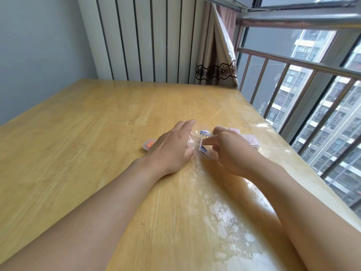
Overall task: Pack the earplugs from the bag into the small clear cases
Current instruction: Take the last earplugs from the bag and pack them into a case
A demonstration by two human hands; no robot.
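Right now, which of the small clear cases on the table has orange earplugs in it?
The case peeking out beside the left hand, at its outer edge. Orange shows inside it; the cases beyond the right hand look pinkish instead.

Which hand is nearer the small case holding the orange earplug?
Left. The left hand lies right beside the case with the orange earplug, partly covering it, while the right hand is on the far side of the clear bag.
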